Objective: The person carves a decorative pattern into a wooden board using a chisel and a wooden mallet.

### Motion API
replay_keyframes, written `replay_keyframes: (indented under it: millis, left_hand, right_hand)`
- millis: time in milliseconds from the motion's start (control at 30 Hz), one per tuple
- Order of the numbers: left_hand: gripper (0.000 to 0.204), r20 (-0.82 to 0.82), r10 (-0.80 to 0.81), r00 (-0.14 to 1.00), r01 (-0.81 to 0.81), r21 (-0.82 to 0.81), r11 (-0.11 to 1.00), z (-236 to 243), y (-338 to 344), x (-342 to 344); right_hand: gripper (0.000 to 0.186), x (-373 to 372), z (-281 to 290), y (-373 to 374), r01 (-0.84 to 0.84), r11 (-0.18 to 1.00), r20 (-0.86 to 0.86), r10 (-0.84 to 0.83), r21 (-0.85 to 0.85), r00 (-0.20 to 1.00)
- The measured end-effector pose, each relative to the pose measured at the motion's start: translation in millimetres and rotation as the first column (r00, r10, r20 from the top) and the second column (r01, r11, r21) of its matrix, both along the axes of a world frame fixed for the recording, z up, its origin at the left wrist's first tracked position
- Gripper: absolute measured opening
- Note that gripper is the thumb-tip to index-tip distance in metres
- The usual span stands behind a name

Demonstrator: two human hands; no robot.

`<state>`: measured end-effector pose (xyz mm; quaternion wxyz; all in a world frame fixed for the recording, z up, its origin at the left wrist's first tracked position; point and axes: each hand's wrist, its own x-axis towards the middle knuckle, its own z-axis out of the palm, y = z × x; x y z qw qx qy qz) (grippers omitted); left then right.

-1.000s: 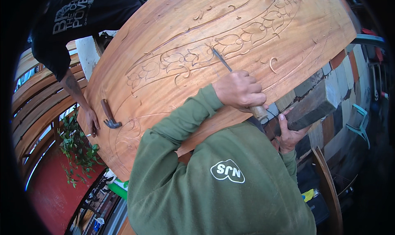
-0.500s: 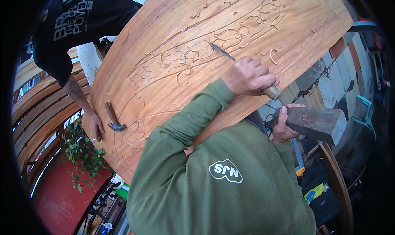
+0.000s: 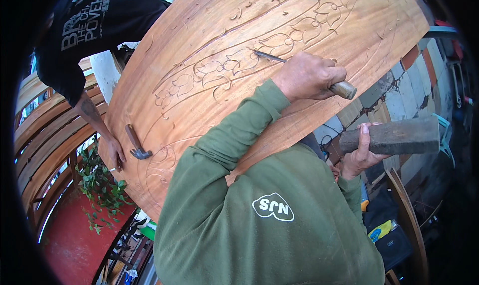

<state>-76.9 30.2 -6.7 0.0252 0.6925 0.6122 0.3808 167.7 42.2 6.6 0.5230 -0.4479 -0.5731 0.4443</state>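
Observation:
My left hand [image 3: 308,76] is closed round the wooden handle of a chisel [image 3: 271,57]. Its slim metal blade slants over the large wooden panel [image 3: 209,128], the tip at a carved band of flowers and leaves. A thick wooden block [image 3: 401,137], used like a mallet, is gripped in my right hand [image 3: 360,159], off the panel's near right edge and apart from the chisel. Curled wood shavings [image 3: 221,91] lie scattered about the carving. Pencilled leaf outlines [image 3: 169,91] continue to the left.
At the panel's left end lies a claw hammer [image 3: 137,144], near another person's hand [image 3: 115,153] resting on the edge. Wooden slats [image 3: 52,130], a leafy plant [image 3: 103,190] and a red surface [image 3: 75,247] lie beyond. A black bag [image 3: 391,245] is at lower right, a teal chair [image 3: 445,143] farther right.
My left hand has shifted slightly right and up, and the chisel handle now tilts differently. The wooden block has swung to the right and lies more level. The hammer has stayed put.

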Motion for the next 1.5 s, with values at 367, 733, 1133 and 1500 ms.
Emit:
replay_keyframes:
  millis: [367,733,1133,1500]
  left_hand:
    - [0.020,0.016,0.184,0.983,-0.185,0.046,0.982,-8,16,1]
    - [0.012,-0.028,0.299,0.954,-0.298,0.029,0.954,-17,36,5]
    - [0.012,-0.021,0.533,0.846,-0.532,0.032,0.846,-19,65,-7]
    - [0.052,0.985,0.007,0.172,0.694,-0.126,0.709,14,78,-128]
  right_hand:
    - [0.079,-24,7,29,-0.062,0.993,0.101,0.073,-0.104,0.992]
    - [0.095,-46,17,55,-0.105,0.966,0.019,0.112,-0.238,0.993]
    - [0.088,-68,11,114,-0.230,0.952,0.182,0.267,-0.204,0.946]
    - [0.089,-112,20,160,-0.707,0.687,0.513,0.673,-0.166,0.533]
